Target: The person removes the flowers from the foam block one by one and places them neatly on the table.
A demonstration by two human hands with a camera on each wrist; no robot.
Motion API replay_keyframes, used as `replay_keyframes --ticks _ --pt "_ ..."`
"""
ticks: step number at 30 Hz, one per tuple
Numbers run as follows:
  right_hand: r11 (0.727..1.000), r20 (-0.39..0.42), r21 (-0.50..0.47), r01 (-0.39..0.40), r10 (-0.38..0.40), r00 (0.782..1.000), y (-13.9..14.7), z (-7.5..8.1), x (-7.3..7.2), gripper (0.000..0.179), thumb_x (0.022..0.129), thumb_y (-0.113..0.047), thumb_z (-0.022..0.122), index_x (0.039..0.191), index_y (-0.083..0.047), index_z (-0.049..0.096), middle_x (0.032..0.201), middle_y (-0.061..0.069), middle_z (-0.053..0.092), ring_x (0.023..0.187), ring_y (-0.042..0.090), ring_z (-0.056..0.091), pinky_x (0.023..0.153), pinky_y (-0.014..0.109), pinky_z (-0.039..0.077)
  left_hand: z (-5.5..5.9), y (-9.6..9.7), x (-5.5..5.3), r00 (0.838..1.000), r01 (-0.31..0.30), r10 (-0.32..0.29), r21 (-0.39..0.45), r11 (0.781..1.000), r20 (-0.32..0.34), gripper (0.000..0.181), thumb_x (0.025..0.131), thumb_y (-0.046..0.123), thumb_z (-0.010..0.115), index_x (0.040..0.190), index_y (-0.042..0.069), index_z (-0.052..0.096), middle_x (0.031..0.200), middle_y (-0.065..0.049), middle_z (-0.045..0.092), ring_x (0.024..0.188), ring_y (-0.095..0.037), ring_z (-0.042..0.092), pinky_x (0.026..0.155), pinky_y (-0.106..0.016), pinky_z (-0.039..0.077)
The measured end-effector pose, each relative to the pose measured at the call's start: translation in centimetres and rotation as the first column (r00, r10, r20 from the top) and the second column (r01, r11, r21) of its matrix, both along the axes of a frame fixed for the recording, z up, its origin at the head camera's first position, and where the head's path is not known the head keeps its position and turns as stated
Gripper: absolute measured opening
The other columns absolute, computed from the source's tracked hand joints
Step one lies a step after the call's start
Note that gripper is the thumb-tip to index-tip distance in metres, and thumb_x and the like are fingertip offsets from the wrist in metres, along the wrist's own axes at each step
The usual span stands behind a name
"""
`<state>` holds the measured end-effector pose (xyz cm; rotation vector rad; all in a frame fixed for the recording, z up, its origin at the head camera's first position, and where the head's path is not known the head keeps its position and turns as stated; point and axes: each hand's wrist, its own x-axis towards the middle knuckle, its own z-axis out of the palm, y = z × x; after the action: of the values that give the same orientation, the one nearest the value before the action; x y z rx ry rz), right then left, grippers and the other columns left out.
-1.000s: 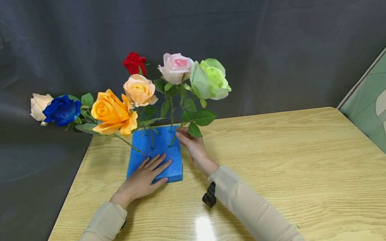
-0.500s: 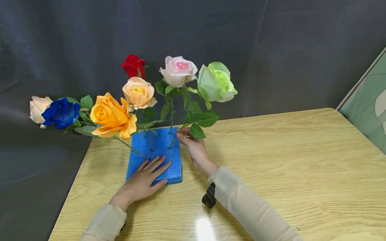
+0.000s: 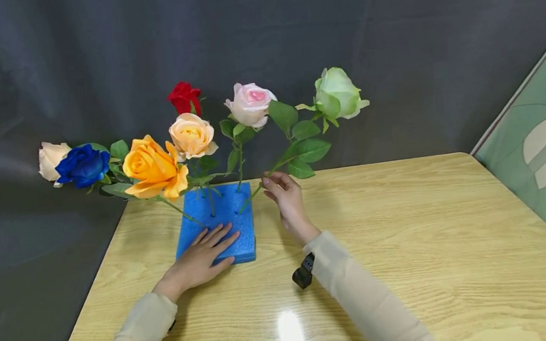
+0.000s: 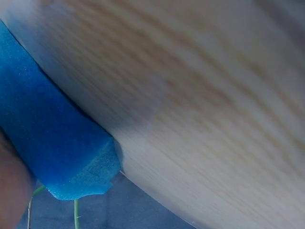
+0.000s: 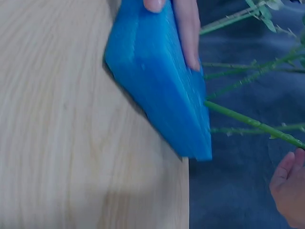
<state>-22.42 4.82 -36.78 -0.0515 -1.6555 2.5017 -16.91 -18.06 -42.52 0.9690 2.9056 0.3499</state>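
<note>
My left hand rests with spread, straight fingers on the near part of a blue foam block. My right hand, beyond the block's right edge, pinches the stem of a pale green rose between thumb and fingers. That stem leans out to the right, its lower end in the foam. Also standing in the block are a pink rose, a peach rose, a red rose and an orange rose, whose stem slants left just beyond my left fingertips.
A blue rose and a cream rose lean far out to the left. The block sits on a wooden table. A dark curtain hangs behind it, and a green patterned panel stands at the right.
The green rose has swung right, away from the pink rose, and its bloom has turned. My right hand has shifted slightly right with its stem. My left hand stays on the foam.
</note>
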Motion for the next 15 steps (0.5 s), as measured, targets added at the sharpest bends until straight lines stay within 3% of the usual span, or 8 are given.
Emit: replay_keyframes --ticks 7,11,15 --pt "0.998 -0.036 -0.056 -0.005 0.003 0.999 3.2 0.7 0.0 0.020 0.094 0.003 0.054 0.092 -0.015 0.062 0.086 -0.009 0.064 0.080 0.004 0.065 0.077 0.019 0.056 0.0 0.1 0.3 1.000 -0.004 0.004 0.018 1.000 0.002 0.060 0.097 0.041 0.051 0.151 0.023 0.031 0.159 -0.006 0.025 0.148 -0.031 0.022 0.119 -0.054 0.015" --pt "1.000 -0.026 -0.012 0.015 -0.016 1.000 5.3 1.2 0.1 0.016 0.095 0.001 0.054 0.106 -0.006 0.062 0.082 -0.009 0.063 0.080 0.005 0.064 0.075 0.018 0.056 0.1 0.1 0.4 1.000 -0.007 0.007 0.022 1.000 0.018 0.059 0.098 0.042 0.050 0.151 0.023 0.031 0.160 -0.006 0.024 0.148 -0.031 0.022 0.119 -0.055 0.014" --pt "0.999 -0.044 0.043 0.032 -0.030 0.999 7.7 1.7 0.2 0.023 0.095 0.001 0.054 0.117 0.000 0.059 0.082 -0.010 0.062 0.079 0.004 0.063 0.074 0.017 0.056 0.0 0.1 0.3 1.000 -0.007 0.007 0.016 1.000 0.011 0.059 0.098 0.042 0.049 0.151 0.023 0.031 0.159 -0.007 0.024 0.147 -0.031 0.022 0.119 -0.055 0.015"
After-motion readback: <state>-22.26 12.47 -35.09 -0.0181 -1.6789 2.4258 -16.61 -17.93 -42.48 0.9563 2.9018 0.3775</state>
